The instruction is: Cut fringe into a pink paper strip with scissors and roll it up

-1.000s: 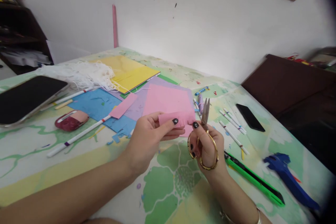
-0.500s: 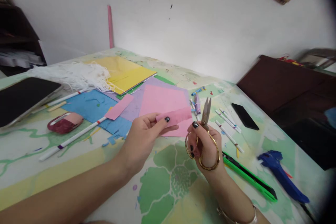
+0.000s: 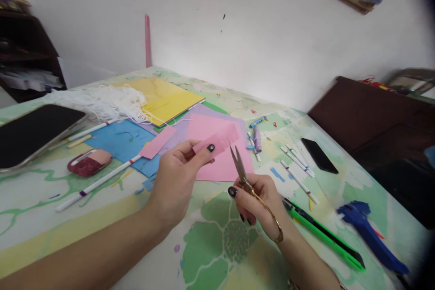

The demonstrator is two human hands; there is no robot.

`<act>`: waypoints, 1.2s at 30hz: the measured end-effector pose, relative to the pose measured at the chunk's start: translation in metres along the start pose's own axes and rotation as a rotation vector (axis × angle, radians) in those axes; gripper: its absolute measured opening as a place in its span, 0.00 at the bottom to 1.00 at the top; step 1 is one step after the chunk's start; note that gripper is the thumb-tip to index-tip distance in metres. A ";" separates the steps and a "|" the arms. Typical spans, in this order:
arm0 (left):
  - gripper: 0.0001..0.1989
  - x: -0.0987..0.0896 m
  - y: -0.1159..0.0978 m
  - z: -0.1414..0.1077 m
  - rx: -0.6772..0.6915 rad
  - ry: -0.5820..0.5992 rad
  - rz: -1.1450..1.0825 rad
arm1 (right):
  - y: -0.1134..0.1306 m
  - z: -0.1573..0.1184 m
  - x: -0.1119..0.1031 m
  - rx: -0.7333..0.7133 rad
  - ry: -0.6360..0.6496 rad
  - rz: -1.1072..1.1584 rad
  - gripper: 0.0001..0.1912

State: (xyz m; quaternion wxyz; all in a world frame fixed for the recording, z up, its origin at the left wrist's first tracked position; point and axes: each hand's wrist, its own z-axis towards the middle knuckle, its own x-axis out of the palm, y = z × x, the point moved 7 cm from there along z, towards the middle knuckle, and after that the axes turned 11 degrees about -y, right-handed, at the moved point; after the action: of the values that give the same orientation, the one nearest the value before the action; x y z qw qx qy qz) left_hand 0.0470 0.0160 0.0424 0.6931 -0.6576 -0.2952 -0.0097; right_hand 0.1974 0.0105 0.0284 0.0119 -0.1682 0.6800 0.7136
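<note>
My left hand [image 3: 180, 176] pinches a small pink paper strip [image 3: 220, 140] between thumb and fingers; thin slits run along the strip's far edge at its right end. Gold-handled scissors [image 3: 242, 167] are in my right hand [image 3: 260, 201], blades slightly apart and pointing up and left. Their tips are close to the strip's lower right side. Under the strip, a larger pink sheet [image 3: 214, 170] lies over a purple sheet [image 3: 200, 109].
A blue sheet [image 3: 115, 138], yellow sheets [image 3: 173, 97], white yarn [image 3: 115, 102] and a tablet [image 3: 37, 131] lie left. On the right are a green cutter [image 3: 326, 235], blue glue gun [image 3: 370, 235], black phone [image 3: 319, 155] and white sticks [image 3: 299, 181].
The scissors have turned from pointing up and right to pointing up and left, their tips nearer the strip. My left hand has moved slightly left and tilted the strip upward.
</note>
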 end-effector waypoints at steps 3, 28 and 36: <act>0.06 0.001 -0.003 -0.001 -0.003 -0.001 -0.047 | 0.000 -0.002 0.002 0.021 0.051 -0.021 0.13; 0.07 0.005 0.012 -0.005 -0.076 0.077 0.008 | -0.004 0.001 0.011 -0.019 0.032 0.003 0.21; 0.06 0.005 0.010 -0.007 -0.084 0.077 0.014 | -0.005 0.002 0.010 -0.011 0.030 0.000 0.22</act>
State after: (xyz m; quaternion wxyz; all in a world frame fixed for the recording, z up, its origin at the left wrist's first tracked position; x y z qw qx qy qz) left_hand 0.0585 0.0130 0.0355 0.6759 -0.6872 -0.2630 -0.0425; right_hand 0.1886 0.0107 0.0209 0.0008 -0.1787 0.6763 0.7146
